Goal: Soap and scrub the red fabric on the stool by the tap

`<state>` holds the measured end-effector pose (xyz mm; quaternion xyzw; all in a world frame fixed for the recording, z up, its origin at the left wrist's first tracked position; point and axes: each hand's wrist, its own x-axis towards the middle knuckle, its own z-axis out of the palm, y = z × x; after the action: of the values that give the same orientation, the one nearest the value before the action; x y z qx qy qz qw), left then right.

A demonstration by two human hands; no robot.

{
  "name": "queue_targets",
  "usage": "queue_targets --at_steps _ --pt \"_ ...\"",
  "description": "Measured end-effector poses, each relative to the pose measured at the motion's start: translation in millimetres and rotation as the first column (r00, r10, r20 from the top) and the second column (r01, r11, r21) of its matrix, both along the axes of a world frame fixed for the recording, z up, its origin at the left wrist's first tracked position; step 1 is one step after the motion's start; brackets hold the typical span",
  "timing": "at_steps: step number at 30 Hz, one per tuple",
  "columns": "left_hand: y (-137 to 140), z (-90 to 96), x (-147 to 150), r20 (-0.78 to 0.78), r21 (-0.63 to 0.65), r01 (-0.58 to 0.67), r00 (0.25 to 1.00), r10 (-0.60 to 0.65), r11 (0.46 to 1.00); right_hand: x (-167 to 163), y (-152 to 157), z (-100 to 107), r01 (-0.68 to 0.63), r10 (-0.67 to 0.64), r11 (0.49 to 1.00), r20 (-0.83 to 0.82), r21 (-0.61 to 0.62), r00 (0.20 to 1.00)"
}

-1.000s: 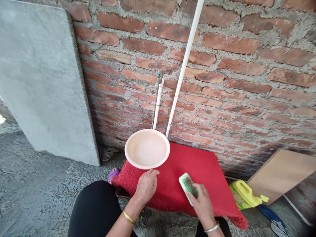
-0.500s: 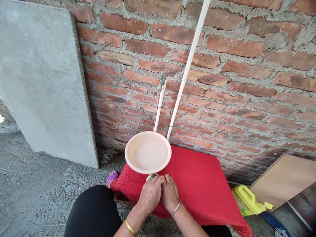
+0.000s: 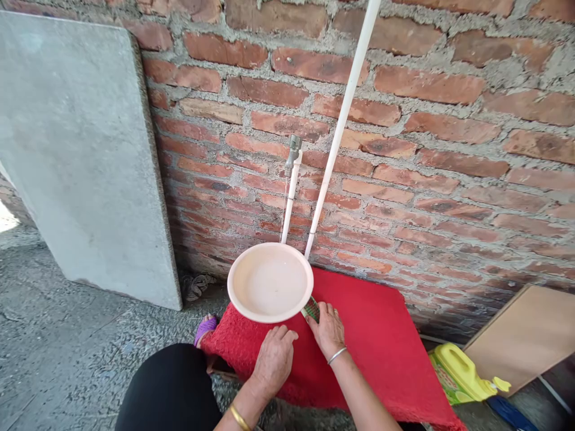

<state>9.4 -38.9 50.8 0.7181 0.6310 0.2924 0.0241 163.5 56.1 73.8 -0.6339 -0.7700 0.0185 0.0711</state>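
My right hand (image 3: 329, 330) is closed on a small green item with a dark pattern (image 3: 311, 308), partly hidden by the fingers and the basin; I cannot make out its kind. It lies just beyond the right rim of a pale pink basin (image 3: 233, 292) that holds slightly cloudy liquid. Below the basin's front edge is my left hand (image 3: 274, 354), apart from the right one, with its fingers curled inward; whatever is inside them, if anything, is hidden. Under the hands and basin spreads a red cloth (image 3: 368, 341).
A tap (image 3: 293, 157) on a white pipe stands behind the basin, and a taller pipe (image 3: 339, 129) leans beside it on the brick wall. A grey slab (image 3: 90, 155) rests at left. At right are a yellow jug (image 3: 462, 374) and a tan board (image 3: 530, 335).
My hands were together in front of the basin and have parted. The right one moved right and up with the green item; the left stayed near its place.
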Motion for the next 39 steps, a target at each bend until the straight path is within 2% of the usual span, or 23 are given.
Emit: queue_targets --at_steps 5,10,15,19,25,31,39 --pt "5 -9.7 1 -0.012 0.014 -0.029 0.999 0.029 0.999 2 26 2 0.015 -0.015 1.000 0.017 -0.003 1.000" --pt "13 -25.4 3 -0.051 0.088 -0.066 0.996 0.071 0.994 6 50 4 0.047 -0.046 0.999 0.038 -0.015 0.998" --pt "15 -41.4 3 -0.073 0.162 -0.101 0.991 0.114 0.982 25 79 7 0.116 -0.114 0.993 0.056 -0.028 0.992" --pt "16 -46.8 2 -0.063 0.192 -0.114 0.990 0.128 0.975 61 107 11 0.210 -0.206 0.977 0.074 -0.039 0.976" --pt "18 -45.4 3 -0.089 0.181 -0.130 0.985 0.148 0.975 144 131 12 0.398 -0.392 0.917 0.112 -0.036 0.913" --pt "17 -39.5 5 -0.110 0.129 -0.136 0.982 0.151 0.982 212 121 7 0.529 -0.523 0.848 0.117 -0.036 0.845" --pt "16 -33.0 6 -0.120 0.059 -0.139 0.982 0.145 0.989 271 94 5 0.608 -0.606 0.788 0.056 -0.095 0.794"
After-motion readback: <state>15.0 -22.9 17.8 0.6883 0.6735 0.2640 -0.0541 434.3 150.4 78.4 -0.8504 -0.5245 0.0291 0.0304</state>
